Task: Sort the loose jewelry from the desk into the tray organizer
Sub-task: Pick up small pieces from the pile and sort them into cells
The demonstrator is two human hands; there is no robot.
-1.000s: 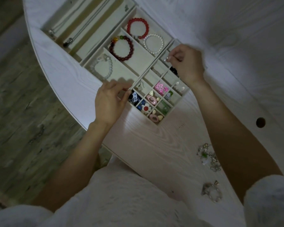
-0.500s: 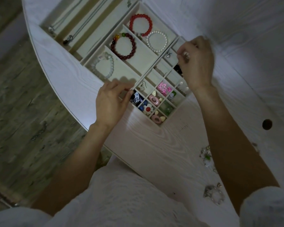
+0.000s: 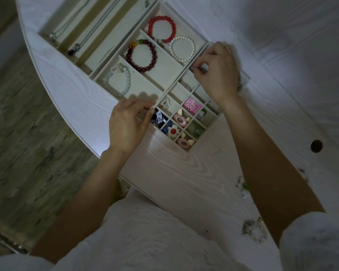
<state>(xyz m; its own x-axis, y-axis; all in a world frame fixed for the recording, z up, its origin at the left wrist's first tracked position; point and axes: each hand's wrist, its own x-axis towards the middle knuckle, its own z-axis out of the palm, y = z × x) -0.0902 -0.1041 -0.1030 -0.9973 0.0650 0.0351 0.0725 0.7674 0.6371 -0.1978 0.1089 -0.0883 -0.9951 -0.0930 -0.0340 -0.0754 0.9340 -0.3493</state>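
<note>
The cream wooden tray organizer [image 3: 164, 75] lies on the desk, with bracelets in its long sections and small pieces in its grid. My right hand [image 3: 217, 71] hovers over the far small compartments, its fingertips pinching a tiny piece of jewelry that barely shows. My left hand [image 3: 128, 124] rests with relaxed fingers against the tray's near left corner, beside a blue-and-white piece [image 3: 158, 118]. Loose jewelry still lies on the desk at the right: a beaded cluster [image 3: 243, 187] and a clear bead bracelet [image 3: 254, 231], both partly hidden by my right forearm.
A red bracelet [image 3: 161, 29], a pearl bracelet [image 3: 182, 48], a dark red bracelet [image 3: 141, 55] and a pale one [image 3: 118, 79] fill the long sections. A necklace tray [image 3: 76, 45] adjoins at the far left. The desk has a cable hole [image 3: 316, 146]; its curved edge drops to the floor on the left.
My right hand drew away to the right of the small compartments, then came back left over them with its fingertips pinched. My left hand stayed at the tray's corner.
</note>
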